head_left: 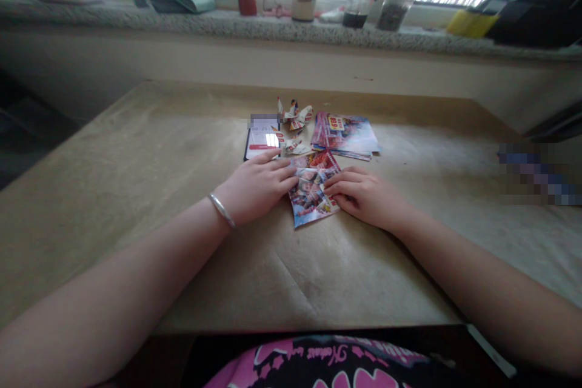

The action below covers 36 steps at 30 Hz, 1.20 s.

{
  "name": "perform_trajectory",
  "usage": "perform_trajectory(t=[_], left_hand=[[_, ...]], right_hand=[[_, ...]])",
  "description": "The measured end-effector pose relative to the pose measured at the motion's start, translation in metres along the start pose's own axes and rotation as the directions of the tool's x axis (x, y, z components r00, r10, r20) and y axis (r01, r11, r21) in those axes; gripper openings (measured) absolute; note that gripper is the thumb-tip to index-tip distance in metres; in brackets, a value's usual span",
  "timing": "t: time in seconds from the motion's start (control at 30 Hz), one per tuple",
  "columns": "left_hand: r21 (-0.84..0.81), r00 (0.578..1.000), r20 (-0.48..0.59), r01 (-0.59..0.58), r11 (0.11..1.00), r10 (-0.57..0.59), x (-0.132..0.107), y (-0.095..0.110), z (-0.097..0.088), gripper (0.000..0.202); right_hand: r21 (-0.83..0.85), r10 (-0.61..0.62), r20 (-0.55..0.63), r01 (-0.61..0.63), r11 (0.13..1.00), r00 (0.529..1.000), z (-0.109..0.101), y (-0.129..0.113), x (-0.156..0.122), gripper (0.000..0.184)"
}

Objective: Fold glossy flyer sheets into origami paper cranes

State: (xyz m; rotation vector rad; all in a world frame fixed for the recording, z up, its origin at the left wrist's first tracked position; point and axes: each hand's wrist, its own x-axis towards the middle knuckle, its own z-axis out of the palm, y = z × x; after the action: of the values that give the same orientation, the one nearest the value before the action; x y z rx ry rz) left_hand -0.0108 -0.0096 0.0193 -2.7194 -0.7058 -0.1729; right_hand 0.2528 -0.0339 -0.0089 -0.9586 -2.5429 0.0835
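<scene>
- While both hands rest on it, the printed sheet (311, 187) lies about midway between the near and far edges of the surface (218, 291), set slightly askew.
- The left hand (259, 187) looks flat and loose, clasping nothing, its fingertips over the sheet's left side; the right hand (370, 197) has bent fingers on the right side, and I can't tell whether that grip pinches the paper or only presses it.
- If, as I judge, the step is steadying the paper flat, it would go best with one hand anchoring and the other pressing evenly outward, edges square.
- I'd leave more room toward the far edge, where the phone (264, 142), folded paper pieces (297, 124) and stack of leaflets (354, 135) crowd close.
- Fingers cover both sides of the sheet; a pale line crosses it, crease or print, I can't say. Whether its far end touches the stack is unclear too.
- Blocky squares mask the phone's top and something by the right edge (536, 173).
</scene>
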Motion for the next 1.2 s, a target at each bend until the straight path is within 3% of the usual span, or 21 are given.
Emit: perform_trajectory(t=[0.17, 0.4, 0.53, 0.67, 0.87, 1.2], left_hand=[[-0.056, 0.993, 0.102, 0.061, 0.997, -0.055, 0.0, -0.005, 0.005, 0.034], [0.048, 0.99, 0.121, 0.07, 0.996, -0.075, -0.002, -0.008, 0.007, 0.036], [0.057, 0.99, 0.127, 0.056, 0.997, -0.063, -0.003, -0.01, 0.007, 0.037], [0.059, 0.991, 0.114, 0.064, 0.996, -0.07, -0.002, -0.011, 0.006, 0.033], [0.055, 0.992, 0.105, 0.06, 0.997, -0.066, -0.002, -0.013, 0.007, 0.028], [0.041, 0.993, 0.099, 0.058, 0.997, -0.062, 0.0, -0.014, 0.01, 0.031]], right_hand=[[-0.017, -0.03, -0.007, 0.03, 0.999, 1.0, 0.0, 0.003, -0.002, 0.02], [-0.035, -0.059, 0.055, 0.061, 0.997, 0.997, -0.005, 0.0, -0.002, 0.026], [-0.055, -0.117, 0.106, 0.123, 0.991, 0.987, -0.009, 0.002, -0.003, 0.038], [-0.11, -0.145, 0.122, 0.158, 0.981, 0.982, -0.013, 0.008, -0.005, 0.038], [-0.153, -0.103, 0.157, 0.127, 0.98, 0.982, -0.018, 0.009, -0.01, 0.034], [-0.157, -0.042, 0.106, 0.058, 0.986, 0.993, -0.019, 0.018, -0.013, 0.033]])
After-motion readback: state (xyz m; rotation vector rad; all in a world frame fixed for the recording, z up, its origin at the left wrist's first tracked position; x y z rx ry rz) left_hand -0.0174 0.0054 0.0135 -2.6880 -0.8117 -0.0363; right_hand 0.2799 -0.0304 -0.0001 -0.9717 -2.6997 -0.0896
